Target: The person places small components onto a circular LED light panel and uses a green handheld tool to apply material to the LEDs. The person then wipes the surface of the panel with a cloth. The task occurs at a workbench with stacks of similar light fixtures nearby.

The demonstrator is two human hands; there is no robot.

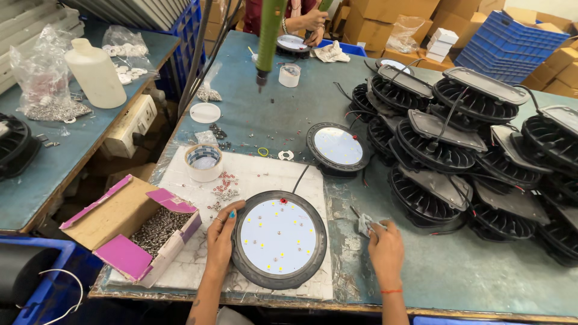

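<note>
A round black lamp housing with a white LED plate [279, 239] lies on a white mat [253, 171] at the table's near edge. My left hand [221, 232] rests against the lamp's left rim, fingers curled on it. My right hand [383, 242] is to the right of the lamp on the teal table [445, 268], pinching a small grey cloth [363, 224]. A green electric screwdriver [268, 36] hangs above the table, tip down.
A second round lamp [337, 147] lies further back. Stacked black finned housings [469, 138] fill the right side. An open box of screws [153, 229], a tape roll [203, 161] and loose screws [224, 189] sit at left. Another person's hands [310, 21] work at the far end.
</note>
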